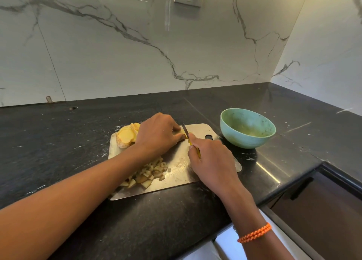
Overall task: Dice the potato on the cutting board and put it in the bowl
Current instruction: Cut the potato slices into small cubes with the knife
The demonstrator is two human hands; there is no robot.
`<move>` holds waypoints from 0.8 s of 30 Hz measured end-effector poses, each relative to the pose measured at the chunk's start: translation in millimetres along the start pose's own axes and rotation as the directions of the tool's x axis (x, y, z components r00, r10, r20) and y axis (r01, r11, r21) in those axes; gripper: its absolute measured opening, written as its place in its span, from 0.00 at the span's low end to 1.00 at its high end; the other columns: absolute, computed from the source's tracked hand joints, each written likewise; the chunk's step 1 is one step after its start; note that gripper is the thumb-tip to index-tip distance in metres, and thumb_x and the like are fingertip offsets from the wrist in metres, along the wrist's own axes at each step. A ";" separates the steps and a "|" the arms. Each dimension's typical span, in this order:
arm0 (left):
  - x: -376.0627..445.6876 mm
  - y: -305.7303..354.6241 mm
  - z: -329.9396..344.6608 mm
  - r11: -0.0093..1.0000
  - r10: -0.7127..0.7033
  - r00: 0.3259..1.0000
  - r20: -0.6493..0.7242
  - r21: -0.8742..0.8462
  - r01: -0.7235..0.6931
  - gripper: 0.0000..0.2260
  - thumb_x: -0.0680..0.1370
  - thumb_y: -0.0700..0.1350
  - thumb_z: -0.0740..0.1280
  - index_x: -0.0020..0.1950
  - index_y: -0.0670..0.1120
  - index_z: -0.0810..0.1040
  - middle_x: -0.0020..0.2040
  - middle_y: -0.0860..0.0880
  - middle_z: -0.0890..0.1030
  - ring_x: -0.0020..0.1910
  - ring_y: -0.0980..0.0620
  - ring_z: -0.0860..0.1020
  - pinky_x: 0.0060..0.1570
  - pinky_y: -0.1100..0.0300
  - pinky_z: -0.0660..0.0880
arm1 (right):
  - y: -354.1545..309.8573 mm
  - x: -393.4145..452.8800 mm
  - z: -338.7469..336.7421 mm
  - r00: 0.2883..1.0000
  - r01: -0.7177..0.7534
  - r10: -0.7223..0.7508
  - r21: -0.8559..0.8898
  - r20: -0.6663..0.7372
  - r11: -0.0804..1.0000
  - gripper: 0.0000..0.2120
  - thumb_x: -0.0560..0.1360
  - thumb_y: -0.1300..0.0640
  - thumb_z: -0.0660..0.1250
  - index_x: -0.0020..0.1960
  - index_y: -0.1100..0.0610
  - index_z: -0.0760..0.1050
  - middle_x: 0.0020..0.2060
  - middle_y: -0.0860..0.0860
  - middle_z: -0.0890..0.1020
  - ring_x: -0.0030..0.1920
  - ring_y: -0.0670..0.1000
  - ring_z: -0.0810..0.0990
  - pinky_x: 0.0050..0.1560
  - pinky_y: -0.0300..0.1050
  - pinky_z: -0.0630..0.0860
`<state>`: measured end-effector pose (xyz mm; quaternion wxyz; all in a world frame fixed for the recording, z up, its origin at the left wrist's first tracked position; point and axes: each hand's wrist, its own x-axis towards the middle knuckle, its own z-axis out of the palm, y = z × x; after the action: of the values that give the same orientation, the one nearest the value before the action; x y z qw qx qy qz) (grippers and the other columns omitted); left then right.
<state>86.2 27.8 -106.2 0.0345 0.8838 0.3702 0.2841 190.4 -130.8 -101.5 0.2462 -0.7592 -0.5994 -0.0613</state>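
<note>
Mid-dice on the cutting board (197,129). Left hand (156,135) curling fingers down over a small potato piece (183,132), pinning it flat against the board. Right hand (212,162) wrapping round the yellow handle of the knife (186,131), blade tip sitting right beside the left fingertips.

Remaining potato slices (126,136) stacking at the board's far-left corner, partly behind the left hand. Diced potato (147,174) piling at the near edge, under the left forearm. Bowl (247,128) standing on the dark worktop (58,142) just beside the board's right end, looking free of potato so far.

Handling, judging only: raw potato being stiff, light, wet-slick on cut faces; metal-looking board offering little grip, so pieces probably skating under blade pressure. Best holding from above with knuckles forward, cut face down. Dice too small for pinching one by one; likely scooping or sliding off the board edge toward the bowl.
</note>
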 end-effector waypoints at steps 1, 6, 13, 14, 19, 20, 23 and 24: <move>-0.1 -0.2 0.2 1.000 -0.004 1.000 -0.001 0.002 0.004 0.16 0.78 0.61 0.73 0.59 0.54 0.87 0.54 0.56 0.87 0.52 0.54 0.80 0.41 0.58 0.73 | -0.3 -0.1 0.0 1.000 -0.003 0.003 -0.008 0.008 1.000 0.22 0.84 0.51 0.56 0.78 0.46 0.69 0.49 0.49 0.84 0.50 0.53 0.78 0.44 0.51 0.72; 0.3 0.7 0.4 1.000 -0.008 1.000 -0.003 0.007 0.008 0.16 0.78 0.61 0.73 0.60 0.54 0.87 0.55 0.57 0.86 0.51 0.55 0.80 0.38 0.60 0.70 | 1.7 -2.1 1.5 1.000 0.011 -0.010 -0.041 0.023 0.999 0.22 0.84 0.50 0.55 0.77 0.46 0.69 0.48 0.48 0.84 0.48 0.52 0.79 0.43 0.51 0.74; -1.2 6.2 -0.4 0.999 -0.012 1.000 -0.020 0.053 0.013 0.17 0.78 0.61 0.73 0.62 0.53 0.86 0.55 0.56 0.86 0.51 0.55 0.80 0.32 0.65 0.63 | 5.3 0.3 2.0 0.991 0.047 -0.034 -0.103 0.127 0.994 0.23 0.84 0.50 0.55 0.78 0.47 0.67 0.47 0.50 0.82 0.47 0.55 0.80 0.44 0.52 0.74; -1.2 6.2 0.0 0.998 -0.011 1.000 -0.021 0.061 0.012 0.17 0.78 0.61 0.73 0.62 0.53 0.86 0.54 0.56 0.86 0.51 0.55 0.80 0.32 0.64 0.63 | 4.7 -1.1 1.4 0.991 0.053 -0.040 -0.101 0.126 0.994 0.23 0.84 0.50 0.55 0.78 0.47 0.67 0.47 0.49 0.82 0.47 0.54 0.80 0.44 0.52 0.74; -1.7 3.8 2.1 0.995 -0.044 0.999 -0.023 0.089 0.046 0.17 0.77 0.63 0.73 0.58 0.53 0.88 0.49 0.55 0.86 0.47 0.54 0.81 0.38 0.58 0.78 | 8.3 -17.6 -6.7 0.991 0.062 -0.054 -0.062 0.120 0.996 0.24 0.84 0.50 0.55 0.79 0.46 0.65 0.44 0.47 0.82 0.44 0.50 0.78 0.45 0.51 0.76; -1.8 3.9 2.5 0.994 -0.055 0.998 -0.023 0.097 0.057 0.17 0.77 0.63 0.73 0.55 0.53 0.88 0.47 0.54 0.86 0.45 0.54 0.80 0.38 0.56 0.80 | 9.7 -21.2 -8.6 0.991 0.060 -0.053 -0.052 0.119 0.997 0.24 0.84 0.49 0.55 0.79 0.46 0.65 0.44 0.47 0.82 0.45 0.49 0.78 0.45 0.51 0.75; -1.5 4.3 1.9 0.989 -0.080 0.997 -0.020 0.122 0.082 0.16 0.77 0.63 0.72 0.50 0.51 0.89 0.44 0.53 0.85 0.42 0.53 0.80 0.37 0.56 0.80 | 11.2 -29.6 -11.9 0.993 0.064 -0.061 -0.031 0.105 0.997 0.23 0.84 0.48 0.56 0.79 0.45 0.66 0.45 0.46 0.83 0.46 0.48 0.78 0.47 0.51 0.76; -0.8 3.7 1.0 0.989 -0.082 0.996 -0.016 0.124 0.084 0.16 0.77 0.63 0.72 0.50 0.51 0.89 0.44 0.53 0.85 0.42 0.53 0.80 0.36 0.57 0.78 | 11.4 -30.2 -11.7 0.993 0.065 -0.062 -0.024 0.100 0.998 0.23 0.84 0.48 0.56 0.79 0.45 0.66 0.46 0.45 0.83 0.46 0.47 0.78 0.48 0.51 0.77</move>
<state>88.6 24.7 -106.5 -0.0108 0.8664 0.4239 0.2637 195.3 -164.4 -106.4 0.2036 -0.7451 -0.6340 -0.0393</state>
